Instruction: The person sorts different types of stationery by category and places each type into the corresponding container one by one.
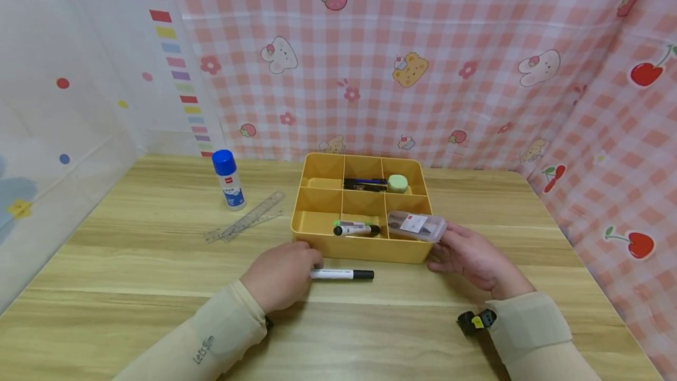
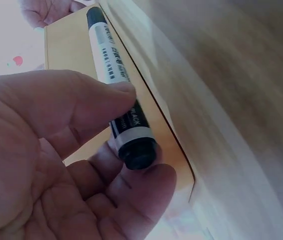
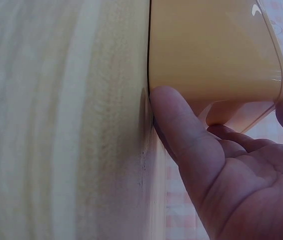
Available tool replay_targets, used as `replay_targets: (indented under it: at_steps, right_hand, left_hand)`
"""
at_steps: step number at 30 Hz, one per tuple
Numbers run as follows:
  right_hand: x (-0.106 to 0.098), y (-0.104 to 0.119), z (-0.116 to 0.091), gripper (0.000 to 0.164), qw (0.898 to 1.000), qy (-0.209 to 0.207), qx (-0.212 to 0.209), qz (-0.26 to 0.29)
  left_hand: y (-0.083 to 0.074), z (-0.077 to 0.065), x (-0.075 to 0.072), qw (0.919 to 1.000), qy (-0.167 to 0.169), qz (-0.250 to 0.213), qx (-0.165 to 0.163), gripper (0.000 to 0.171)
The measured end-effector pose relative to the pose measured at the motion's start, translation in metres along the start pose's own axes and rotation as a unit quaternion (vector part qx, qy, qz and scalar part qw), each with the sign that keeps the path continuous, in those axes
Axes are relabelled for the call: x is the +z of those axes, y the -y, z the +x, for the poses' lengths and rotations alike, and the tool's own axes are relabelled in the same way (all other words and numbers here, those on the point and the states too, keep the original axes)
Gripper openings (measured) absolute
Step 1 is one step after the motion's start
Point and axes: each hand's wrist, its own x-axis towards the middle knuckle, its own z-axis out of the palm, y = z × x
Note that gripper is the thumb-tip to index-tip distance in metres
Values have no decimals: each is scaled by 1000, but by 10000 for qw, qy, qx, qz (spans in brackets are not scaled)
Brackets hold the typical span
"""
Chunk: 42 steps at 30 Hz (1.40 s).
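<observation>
My left hand [image 1: 282, 275] pinches a white marker [image 1: 341, 274] with a black cap, thumb on top and fingers beneath. In the left wrist view the marker [image 2: 112, 65] shows the word BLACK near its end. It is held just in front of the yellow divided organizer box [image 1: 365, 248]. At the box's right front corner, my right hand [image 1: 473, 254] rests with its thumb low against the wall. Its other fingers extend along the box's side in the right wrist view. A clear plastic case [image 1: 431, 228] with a white label leans over the right front compartment's rim.
Inside the box lie several pens [image 1: 365, 181], a pale green rounded item [image 1: 398, 183] and markers [image 1: 357, 230]. Left of it, a blue-capped glue bottle [image 1: 229, 181] stands beside clear rulers [image 1: 254, 216]. A pink checked curtain [image 1: 370, 116] hangs behind the table.
</observation>
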Motion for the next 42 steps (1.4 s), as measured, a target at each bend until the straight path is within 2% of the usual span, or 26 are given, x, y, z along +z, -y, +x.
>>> replay_targets:
  at_steps: [6, 21, 42]
  right_hand:
    - [-1, 0, 0, 72, 10000, -3, 7, -5]
    - [0, -1, 0, 71, 10000, -33, 24, 65]
    - [0, 0, 0, 71, 10000, 5, -16, 40]
  left_hand:
    - [0, 1, -2, 9996, -135, -243, 23, 25]
    - [-5, 0, -8, 9977, -246, -635, -63, 20]
    - [-7, -1, -8, 9946, -737, -729, 74, 21]
